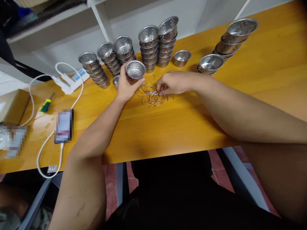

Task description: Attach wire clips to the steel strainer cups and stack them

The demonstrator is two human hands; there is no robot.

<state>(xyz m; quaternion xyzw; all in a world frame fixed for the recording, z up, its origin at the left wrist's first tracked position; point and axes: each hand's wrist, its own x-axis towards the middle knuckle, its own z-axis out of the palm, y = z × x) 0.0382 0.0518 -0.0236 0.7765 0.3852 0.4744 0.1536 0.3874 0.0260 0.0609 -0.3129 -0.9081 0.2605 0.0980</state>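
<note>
My left hand [127,84] grips a small perforated metal cup [135,71] from its left side, thumb along the near side, with the mouth facing up towards me. Below and right of it, a loose pile of thin curved metal wires [152,97] lies on the table. My right hand [171,83] is at the right edge of that pile, fingers curled and pinched down at the wires. Whether a wire is between its fingertips is too small to make out. A single perforated cup [182,58] stands just behind my right hand.
Several stacks of perforated cups [148,48] line the back of the table [168,127]. More cups [211,64] lean in a tilted stack at the right. At the left are a phone [64,126] on a white cable, a power strip [75,80], a screwdriver [45,105] and a cardboard box [15,107].
</note>
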